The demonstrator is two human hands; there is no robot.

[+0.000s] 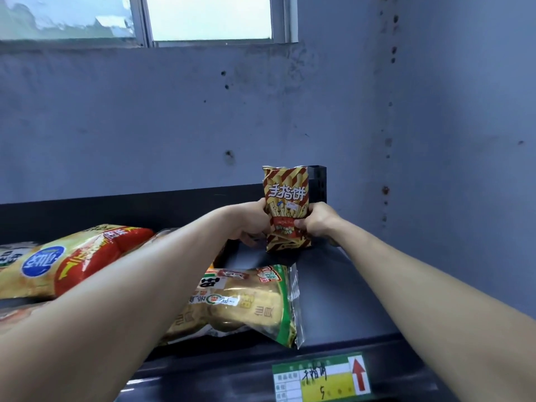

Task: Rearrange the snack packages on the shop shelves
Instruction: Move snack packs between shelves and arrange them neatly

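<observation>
Standing upright at the back right corner of the dark shelf (342, 285), a small red and yellow striped snack pack (285, 208) is pinched from both sides. The left hand (249, 221) presses its left edge and the right hand (317, 220) its right edge, each grip closed around the pack's lower half, so the fingers wrap the foil while the top half stands free. Whether its bottom edge touches the shelf or hangs just above it is hard to tell from the head view.

Judging by the layout, the work is only partly done. This one pack looks about placed, close to the black corner post (318, 184) and the rear lip. To its left two bigger bags lie flat and askew: a green-edged bag of pale biscuits (246, 306) near the front, and a red and yellow bag (84, 259) further left, partly hidden by the left forearm. More packs at the far left edge are too cut off to make out. A green and yellow price label (322, 378) sits on the shelf's front rail below the bare right stretch, which suggests more small packs belong there. Straightening the flat bags and filling that gap seems to remain.
</observation>
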